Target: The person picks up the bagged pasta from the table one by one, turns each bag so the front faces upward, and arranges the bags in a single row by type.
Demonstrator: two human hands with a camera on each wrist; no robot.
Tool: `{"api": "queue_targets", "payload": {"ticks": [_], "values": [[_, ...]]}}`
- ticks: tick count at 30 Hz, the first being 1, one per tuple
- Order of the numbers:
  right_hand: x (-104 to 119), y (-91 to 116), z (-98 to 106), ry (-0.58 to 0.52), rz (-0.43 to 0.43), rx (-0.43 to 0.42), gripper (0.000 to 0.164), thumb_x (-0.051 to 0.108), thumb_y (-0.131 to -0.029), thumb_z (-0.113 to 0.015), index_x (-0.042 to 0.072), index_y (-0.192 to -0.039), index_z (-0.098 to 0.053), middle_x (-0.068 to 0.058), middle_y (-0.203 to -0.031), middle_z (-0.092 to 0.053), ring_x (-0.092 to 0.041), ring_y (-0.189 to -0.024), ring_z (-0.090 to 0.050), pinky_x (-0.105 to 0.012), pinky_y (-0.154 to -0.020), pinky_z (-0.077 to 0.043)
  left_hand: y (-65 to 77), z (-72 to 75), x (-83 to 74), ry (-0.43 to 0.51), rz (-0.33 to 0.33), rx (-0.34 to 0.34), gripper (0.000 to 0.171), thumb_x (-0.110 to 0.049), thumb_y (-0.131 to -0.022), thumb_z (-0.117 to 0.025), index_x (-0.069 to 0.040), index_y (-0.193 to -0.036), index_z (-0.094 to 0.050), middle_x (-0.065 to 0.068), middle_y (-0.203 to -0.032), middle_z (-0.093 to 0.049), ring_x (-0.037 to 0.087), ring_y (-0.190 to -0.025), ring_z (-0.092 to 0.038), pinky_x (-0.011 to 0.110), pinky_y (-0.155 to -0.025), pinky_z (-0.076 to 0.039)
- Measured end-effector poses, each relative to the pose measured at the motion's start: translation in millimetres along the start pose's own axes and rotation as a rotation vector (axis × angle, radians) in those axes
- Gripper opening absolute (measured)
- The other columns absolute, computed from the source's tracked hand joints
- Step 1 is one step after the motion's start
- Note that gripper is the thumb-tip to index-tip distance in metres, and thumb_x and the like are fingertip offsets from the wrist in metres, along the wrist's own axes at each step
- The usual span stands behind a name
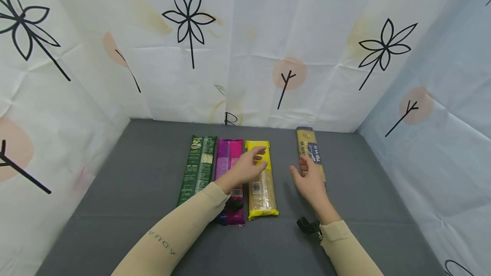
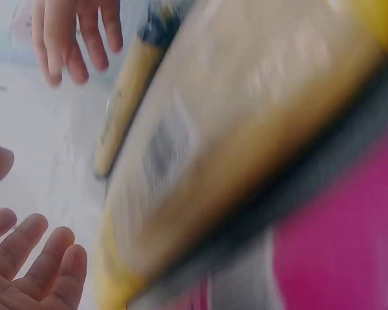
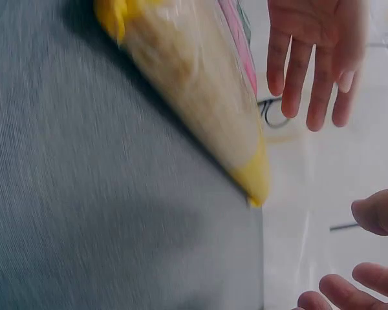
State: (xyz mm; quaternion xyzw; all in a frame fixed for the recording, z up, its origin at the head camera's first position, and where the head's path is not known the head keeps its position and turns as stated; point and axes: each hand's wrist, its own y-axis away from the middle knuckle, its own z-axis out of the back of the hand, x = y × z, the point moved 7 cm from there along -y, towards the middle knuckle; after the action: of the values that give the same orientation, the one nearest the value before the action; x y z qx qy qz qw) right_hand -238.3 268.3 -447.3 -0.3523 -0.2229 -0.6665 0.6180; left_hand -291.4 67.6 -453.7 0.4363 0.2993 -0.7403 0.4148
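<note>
My left hand hovers over a yellow-ended clear packet of long pasta, fingers loosely bent and holding nothing. In the left wrist view that packet is blurred, and the left fingers stand apart from it. To the right, my right hand is at the near part of a dark-blue-labelled pasta packet, covering some of it; whether it touches the packet I cannot tell. Its fingers are relaxed, with nothing between them in the right wrist view. A pink and purple packet lies partly beneath my left forearm.
A dark green packet lies leftmost in the row, its near end partly behind the left sleeve. The grey tabletop meets a patterned white cloth at the back and sides. Black cameras sit at the wrists.
</note>
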Motion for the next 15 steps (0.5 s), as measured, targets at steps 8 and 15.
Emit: {"api": "queue_targets", "payload": {"ticks": [8, 15], "values": [[17.9, 13.2, -22.6, 0.001, 0.020, 0.058, 0.060, 0.038, -0.092, -0.066, 0.010, -0.141, -0.043, -0.013, -0.130, -0.054, -0.029, -0.116, -0.054, -0.046, -0.092, -0.048, -1.3, 29.8, 22.3, -0.105, 0.024, -0.044, 0.062, -0.031, -0.095, -0.063, -0.010, -0.148, -0.038, 0.008, -0.140, -0.048, 0.028, -0.124, -0.049, 0.043, -0.098, -0.045], [28.3, 26.0, -43.4, -0.080, -0.019, 0.121, 0.064, 0.044, -0.090, -0.067, 0.015, -0.141, -0.043, -0.010, -0.131, -0.054, -0.029, -0.114, -0.055, -0.047, -0.091, -0.048, -11.1, 39.2, 38.9, -0.148, 0.067, -0.104, 0.065, -0.035, -0.092, -0.067, -0.012, -0.146, -0.041, 0.010, -0.140, -0.048, 0.029, -0.128, -0.046, 0.047, -0.103, -0.040]]}}
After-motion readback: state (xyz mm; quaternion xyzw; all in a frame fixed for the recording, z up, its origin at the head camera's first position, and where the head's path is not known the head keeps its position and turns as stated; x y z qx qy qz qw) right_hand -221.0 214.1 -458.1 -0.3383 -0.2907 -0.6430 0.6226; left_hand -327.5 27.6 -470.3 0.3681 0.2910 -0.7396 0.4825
